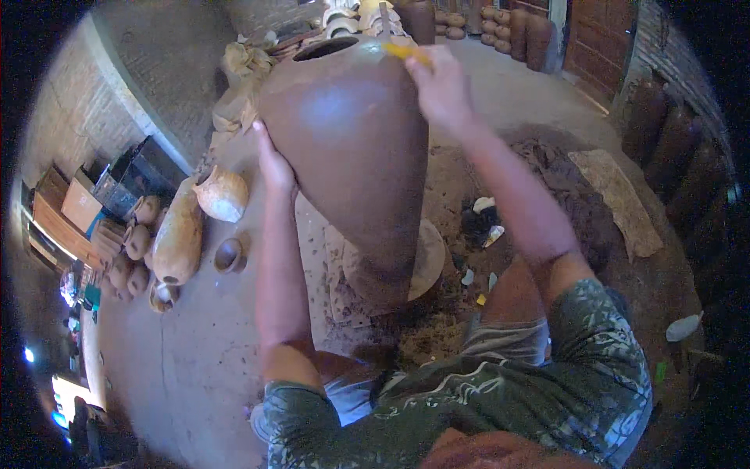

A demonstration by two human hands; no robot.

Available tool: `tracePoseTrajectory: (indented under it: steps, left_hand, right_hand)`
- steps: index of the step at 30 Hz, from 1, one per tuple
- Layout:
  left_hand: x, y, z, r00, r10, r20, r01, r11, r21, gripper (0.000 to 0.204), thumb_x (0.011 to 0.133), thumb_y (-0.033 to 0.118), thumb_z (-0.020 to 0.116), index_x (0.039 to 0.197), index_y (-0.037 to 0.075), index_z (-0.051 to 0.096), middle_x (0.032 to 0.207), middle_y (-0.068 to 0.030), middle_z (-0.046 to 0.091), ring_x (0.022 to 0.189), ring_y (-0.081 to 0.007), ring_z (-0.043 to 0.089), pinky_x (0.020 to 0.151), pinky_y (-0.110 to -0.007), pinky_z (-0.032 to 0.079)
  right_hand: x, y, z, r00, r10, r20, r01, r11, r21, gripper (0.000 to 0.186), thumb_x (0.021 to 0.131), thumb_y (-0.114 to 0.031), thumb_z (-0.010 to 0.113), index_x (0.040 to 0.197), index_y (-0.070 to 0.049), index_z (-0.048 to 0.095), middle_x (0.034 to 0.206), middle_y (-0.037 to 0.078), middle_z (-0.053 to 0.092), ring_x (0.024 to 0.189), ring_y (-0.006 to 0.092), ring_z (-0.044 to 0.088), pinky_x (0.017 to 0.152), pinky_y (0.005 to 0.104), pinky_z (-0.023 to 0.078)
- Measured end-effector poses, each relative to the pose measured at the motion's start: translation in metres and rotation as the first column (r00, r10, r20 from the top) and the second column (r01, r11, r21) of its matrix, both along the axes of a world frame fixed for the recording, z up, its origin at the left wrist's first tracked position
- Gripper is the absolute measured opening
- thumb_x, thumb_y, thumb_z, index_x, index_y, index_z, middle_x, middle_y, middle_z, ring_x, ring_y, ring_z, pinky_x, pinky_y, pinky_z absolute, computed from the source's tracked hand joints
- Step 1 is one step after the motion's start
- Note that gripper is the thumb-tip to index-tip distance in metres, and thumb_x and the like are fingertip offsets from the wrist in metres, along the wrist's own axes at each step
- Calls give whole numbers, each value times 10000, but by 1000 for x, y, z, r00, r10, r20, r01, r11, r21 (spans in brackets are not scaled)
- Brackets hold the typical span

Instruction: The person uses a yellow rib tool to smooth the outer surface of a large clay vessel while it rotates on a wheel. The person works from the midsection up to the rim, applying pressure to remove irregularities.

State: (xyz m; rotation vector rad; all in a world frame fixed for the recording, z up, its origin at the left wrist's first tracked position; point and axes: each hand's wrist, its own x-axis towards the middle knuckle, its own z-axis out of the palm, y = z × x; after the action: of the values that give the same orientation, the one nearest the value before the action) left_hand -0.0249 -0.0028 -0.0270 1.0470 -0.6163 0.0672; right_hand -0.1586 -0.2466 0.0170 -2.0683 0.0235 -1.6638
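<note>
Upper centre of frame: left hand (275, 166) flat, open against tall brown clay pot (351, 148); right hand (441, 86) pinches yellow tool (405, 52) at rim.

Pale gourd-shaped pots (178, 234) and a small bowl (227, 255) lie on the floor at left, dark clay (574, 195) heaped right, and what seem stacked jars (528, 35) behind.

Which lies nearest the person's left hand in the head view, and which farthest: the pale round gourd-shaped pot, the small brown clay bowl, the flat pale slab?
1. Pale round gourd-shaped pot, just left of the left hand.
2. Small brown clay bowl, lower left.
3. Flat pale slab, far right.
</note>
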Motion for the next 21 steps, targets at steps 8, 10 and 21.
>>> tracePoseTrajectory:
  steps: [8,10,21]
  left_hand:
    - [8,15,-8,991,128,46,-130,991,37,725,1092,580,308,1502,-3,444,1483,-176,523,1371,-292,489,1176,-421,351]
    - [20,28,-9,967,253,23,-254,965,71,747,1086,595,313,1522,-2,418,1506,-181,502,1392,-298,469,1189,-419,333]
    - [0,8,-19,999,-12,49,11,1000,25,741,1092,598,250,1573,42,352,1570,-146,439,1442,-304,419,1203,-434,310]
  right_hand:
    - [-39,69,-47,966,248,72,-172,826,-537,213,908,-30,650,1099,-47,741,1031,126,682,938,311,628,854,440,499]
    - [-29,37,-35,972,121,200,-20,896,-444,196,945,-85,634,1100,-39,746,1009,131,691,914,314,636,838,440,503]
    - [-27,63,-50,977,59,205,15,939,-344,185,869,-88,658,1029,-52,741,926,110,669,938,321,650,826,444,518]
